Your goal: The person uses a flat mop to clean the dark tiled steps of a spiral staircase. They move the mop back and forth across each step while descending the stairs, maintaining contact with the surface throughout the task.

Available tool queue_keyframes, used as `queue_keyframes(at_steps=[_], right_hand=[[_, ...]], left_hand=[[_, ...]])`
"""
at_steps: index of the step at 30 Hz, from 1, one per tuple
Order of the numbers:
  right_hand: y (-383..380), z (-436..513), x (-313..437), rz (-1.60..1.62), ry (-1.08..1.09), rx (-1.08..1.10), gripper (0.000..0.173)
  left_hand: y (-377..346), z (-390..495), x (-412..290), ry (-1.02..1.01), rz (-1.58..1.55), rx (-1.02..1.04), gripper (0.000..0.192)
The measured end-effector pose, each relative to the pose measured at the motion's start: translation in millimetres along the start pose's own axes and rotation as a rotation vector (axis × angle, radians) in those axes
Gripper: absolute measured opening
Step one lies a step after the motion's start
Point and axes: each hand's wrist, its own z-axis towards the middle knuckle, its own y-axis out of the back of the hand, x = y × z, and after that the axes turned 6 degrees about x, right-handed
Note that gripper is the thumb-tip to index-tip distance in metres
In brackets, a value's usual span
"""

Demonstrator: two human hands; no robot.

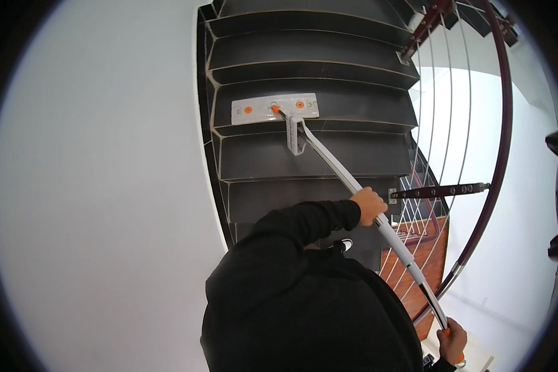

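A flat mop with a long pole (330,158) slants across the stairs in front of me. Its white rectangular mop head (260,111), with two orange discs and an orange joint, lies flat on a dark stair tread (362,107). A white slotted scraper bracket (295,135) sits on the lower pole. My left hand (369,206) grips the pole around its middle, just above a light grey sleeve. Down at the lower right, my right hand (452,342) is wrapped around the orange-ended top of the pole.
Dark steps with pale edges rise ahead. A white wall (121,186) borders them on the left. On the right run a dark red handrail (504,111), thin metal rods and a bolted post (439,191). Beyond the rods lies a reddish-brown wooden floor (423,260) at a lower level.
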Motion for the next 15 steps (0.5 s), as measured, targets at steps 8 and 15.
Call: queue_keyframes(at_steps=[8,15], right_hand=[[41.8,-55.4,-73.2,-0.124,-0.271,0.043,0.041],[28.1,-56.0,-83.8,-0.148,-0.524,0.024,0.038]], left_hand=[[-31.9,115.3,-78.4,-0.195,-0.061,-0.033,0.016],[-55.1,201.5,-97.3,-0.316,-0.028,0.043,0.012]])
